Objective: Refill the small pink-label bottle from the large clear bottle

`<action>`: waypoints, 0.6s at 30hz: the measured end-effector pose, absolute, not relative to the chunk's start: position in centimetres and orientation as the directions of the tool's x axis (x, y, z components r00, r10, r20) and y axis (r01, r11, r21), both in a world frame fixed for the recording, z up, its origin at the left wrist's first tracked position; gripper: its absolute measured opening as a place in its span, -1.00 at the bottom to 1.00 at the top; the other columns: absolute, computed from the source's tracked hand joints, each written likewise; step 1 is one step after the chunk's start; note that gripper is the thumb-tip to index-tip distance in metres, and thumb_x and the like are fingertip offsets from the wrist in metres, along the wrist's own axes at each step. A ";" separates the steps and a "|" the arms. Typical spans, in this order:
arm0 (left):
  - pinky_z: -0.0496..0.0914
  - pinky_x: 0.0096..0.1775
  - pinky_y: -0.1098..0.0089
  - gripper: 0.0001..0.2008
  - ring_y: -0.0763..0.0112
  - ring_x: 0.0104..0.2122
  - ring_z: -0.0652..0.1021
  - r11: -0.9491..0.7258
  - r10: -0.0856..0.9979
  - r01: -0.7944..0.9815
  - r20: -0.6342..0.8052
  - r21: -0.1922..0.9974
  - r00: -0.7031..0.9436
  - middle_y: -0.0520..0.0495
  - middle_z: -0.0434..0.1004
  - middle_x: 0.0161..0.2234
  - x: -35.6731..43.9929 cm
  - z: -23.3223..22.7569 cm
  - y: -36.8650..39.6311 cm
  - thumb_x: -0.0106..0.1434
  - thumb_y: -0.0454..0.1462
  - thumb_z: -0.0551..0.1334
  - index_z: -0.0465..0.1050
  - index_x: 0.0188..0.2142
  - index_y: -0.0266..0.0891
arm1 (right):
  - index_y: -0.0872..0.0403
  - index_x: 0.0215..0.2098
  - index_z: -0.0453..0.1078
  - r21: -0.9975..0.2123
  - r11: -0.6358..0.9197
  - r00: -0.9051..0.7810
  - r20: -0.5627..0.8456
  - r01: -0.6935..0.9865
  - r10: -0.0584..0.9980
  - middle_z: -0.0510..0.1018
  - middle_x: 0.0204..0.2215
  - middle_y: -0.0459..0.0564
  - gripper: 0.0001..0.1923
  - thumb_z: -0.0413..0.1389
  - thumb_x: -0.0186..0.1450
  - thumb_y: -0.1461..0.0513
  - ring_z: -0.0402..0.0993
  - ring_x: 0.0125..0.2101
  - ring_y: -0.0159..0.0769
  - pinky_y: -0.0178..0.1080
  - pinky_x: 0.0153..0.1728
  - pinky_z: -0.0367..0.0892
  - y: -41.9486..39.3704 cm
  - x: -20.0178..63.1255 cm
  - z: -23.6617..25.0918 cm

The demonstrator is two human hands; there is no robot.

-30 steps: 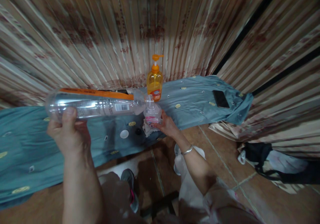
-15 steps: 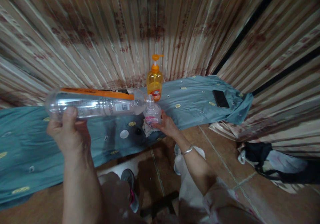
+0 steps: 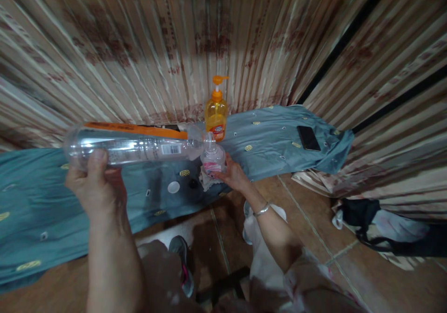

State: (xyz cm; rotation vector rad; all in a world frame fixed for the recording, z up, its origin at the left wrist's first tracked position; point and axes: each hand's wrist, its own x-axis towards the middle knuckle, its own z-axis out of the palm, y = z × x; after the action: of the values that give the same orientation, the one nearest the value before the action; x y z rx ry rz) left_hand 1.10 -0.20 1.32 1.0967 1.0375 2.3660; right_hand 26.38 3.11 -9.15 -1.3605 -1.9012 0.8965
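My left hand [image 3: 99, 182] is closed round a large clear plastic bottle [image 3: 139, 150] with an orange-edged label. The bottle lies nearly level, its neck pointing right. At its mouth stands a small clear bottle [image 3: 213, 158] with a pink label, whose right side my right hand [image 3: 232, 175] grips. The two mouths meet or nearly meet; whether liquid passes between them I cannot make out. Under the small bottle is a crumpled pale cloth [image 3: 206, 182]. Just left of it lie a white round cap [image 3: 173, 187] and a small dark round piece [image 3: 193, 183].
An orange pump bottle [image 3: 215, 117] stands behind the small bottle. A black phone [image 3: 308, 138] rests toward the right end of the teal cloth-covered bench [image 3: 272, 159]. Striped curtains [image 3: 174, 47] hang behind, and a dark bag [image 3: 394, 229] sits at the floor's right.
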 end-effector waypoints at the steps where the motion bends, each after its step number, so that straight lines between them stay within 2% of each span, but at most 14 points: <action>1: 0.38 -0.07 0.16 -0.80 0.38 -0.34 0.52 -0.678 0.558 0.006 0.520 0.735 -0.646 0.00 0.47 -0.45 1.1 1.3 -0.2 -0.13 -0.30 0.33 0.49 -0.42 -0.29 | 0.14 0.07 0.12 -0.812 0.238 -0.272 0.102 0.533 0.957 0.52 -0.22 0.03 -0.36 0.21 0.10 0.11 0.48 -0.26 -0.20 -0.25 -0.30 0.35 3.1 26.4 -9.1; 5: 0.41 -0.12 0.18 -0.77 0.39 -0.36 0.51 -0.677 0.562 0.005 0.522 0.736 -0.642 0.01 0.47 -0.47 0.9 1.2 -0.2 -0.15 -0.30 0.35 0.50 -0.42 -0.30 | 0.17 0.08 0.11 -0.805 0.243 -0.272 0.106 0.541 0.956 0.52 -0.24 0.03 -0.35 0.21 0.10 0.13 0.49 -0.31 -0.22 -0.26 -0.32 0.34 3.2 26.3 -9.1; 10: 0.42 -0.19 0.24 -0.71 0.42 -0.40 0.50 -0.682 0.559 -0.019 0.504 0.731 -0.658 0.00 0.46 -0.47 0.8 1.2 -0.2 -0.16 -0.32 0.35 0.50 -0.35 -0.32 | 0.17 0.08 0.11 -0.809 0.248 -0.280 0.108 0.533 0.954 0.52 -0.23 0.05 -0.36 0.21 0.10 0.14 0.49 -0.28 -0.20 -0.26 -0.32 0.34 3.2 26.4 -9.1; 18: 0.41 -0.16 0.25 -0.74 0.43 -0.37 0.49 -0.686 0.567 -0.026 0.511 0.727 -0.646 0.01 0.46 -0.44 0.7 1.2 -0.2 -0.15 -0.32 0.36 0.50 -0.38 -0.30 | 0.14 0.08 0.11 -0.806 0.266 -0.280 0.130 0.528 0.951 0.52 -0.23 0.03 -0.35 0.20 0.11 0.11 0.49 -0.29 -0.21 -0.25 -0.31 0.35 3.3 26.5 -9.8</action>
State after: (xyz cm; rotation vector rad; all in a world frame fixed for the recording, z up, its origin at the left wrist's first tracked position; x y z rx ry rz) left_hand 0.72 -0.20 1.17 1.0789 1.0032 2.3635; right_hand 26.48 3.32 -9.75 -1.3345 -1.9155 0.8694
